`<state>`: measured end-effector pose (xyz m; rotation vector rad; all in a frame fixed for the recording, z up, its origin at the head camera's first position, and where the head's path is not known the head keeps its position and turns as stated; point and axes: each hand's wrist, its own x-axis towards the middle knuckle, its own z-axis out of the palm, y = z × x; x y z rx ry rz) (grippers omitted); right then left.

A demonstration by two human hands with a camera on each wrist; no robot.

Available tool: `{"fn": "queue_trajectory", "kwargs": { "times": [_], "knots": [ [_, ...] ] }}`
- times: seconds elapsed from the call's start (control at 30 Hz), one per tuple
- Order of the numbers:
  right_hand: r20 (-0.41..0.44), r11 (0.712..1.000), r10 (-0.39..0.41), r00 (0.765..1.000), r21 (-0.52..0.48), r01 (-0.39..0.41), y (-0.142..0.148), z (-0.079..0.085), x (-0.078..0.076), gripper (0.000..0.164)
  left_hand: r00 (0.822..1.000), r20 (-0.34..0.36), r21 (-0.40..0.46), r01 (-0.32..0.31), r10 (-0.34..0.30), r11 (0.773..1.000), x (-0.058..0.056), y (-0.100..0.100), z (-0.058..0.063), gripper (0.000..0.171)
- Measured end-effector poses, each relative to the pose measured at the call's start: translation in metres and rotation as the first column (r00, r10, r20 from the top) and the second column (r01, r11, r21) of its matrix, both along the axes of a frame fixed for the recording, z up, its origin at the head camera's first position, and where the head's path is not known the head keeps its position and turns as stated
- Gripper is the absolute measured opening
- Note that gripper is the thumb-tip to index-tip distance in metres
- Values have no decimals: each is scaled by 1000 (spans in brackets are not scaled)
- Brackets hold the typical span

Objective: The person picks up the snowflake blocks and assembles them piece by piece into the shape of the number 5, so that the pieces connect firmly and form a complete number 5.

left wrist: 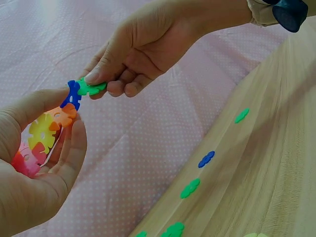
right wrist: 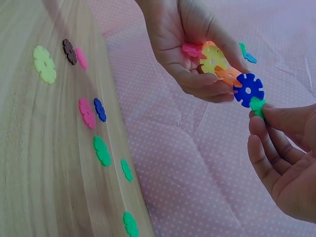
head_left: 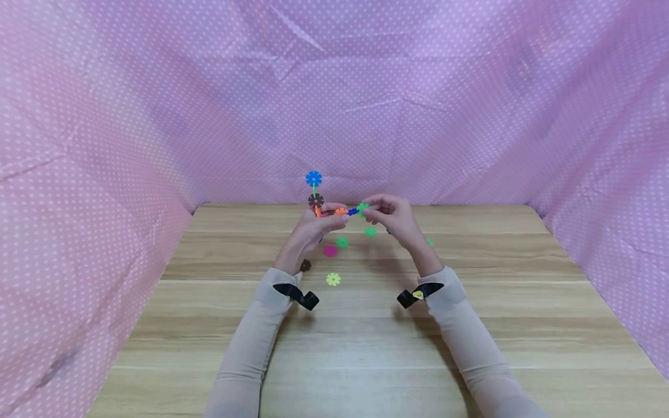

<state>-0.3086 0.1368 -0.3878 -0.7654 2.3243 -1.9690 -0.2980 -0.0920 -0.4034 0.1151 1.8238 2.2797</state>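
My left hand (head_left: 308, 231) grips a chain of slotted plastic snowflake discs. In its palm lie a pink disc (left wrist: 28, 160), a yellow disc (right wrist: 213, 58) and an orange disc (left wrist: 62, 116), with a dark blue disc (right wrist: 248, 90) just past thumb and fingers. My right hand (head_left: 395, 219) pinches a green disc (left wrist: 91, 87) between thumb and fingertips, right at the edge of the dark blue one. Beyond the left hand, the chain's other end stands up with a brown disc (head_left: 316, 201) and a lighter blue disc (head_left: 313, 179) at its top.
Loose discs lie on the wooden table (head_left: 334, 360) below the hands: a pale yellow disc (head_left: 333, 279), a magenta disc (head_left: 330, 251), a brown loose disc (right wrist: 69, 52) and several green ones. Pink dotted cloth (head_left: 334, 116) hangs around the table's back and sides.
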Motion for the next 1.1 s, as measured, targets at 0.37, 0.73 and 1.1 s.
{"fn": "queue_trajectory", "kwargs": {
  "times": [0.37, 0.73, 1.1],
  "knots": [
    [-29, 996, 83, 996, 41, -81, 6, 5, -1, 18, 998, 4, -110, 63, -63, 992, 4, -5, 3, 27],
    [-78, 996, 83, 993, -7, -84, 2, 5, 2, 16, 997, -39, -135, 67, -72, 989, 7, -3, 13, 14],
    [-20, 994, 53, 998, -93, -55, -6, 0, 4, 19, 994, -61, -6, 89, -89, 996, 6, -8, 14, 47]
  ]
}}
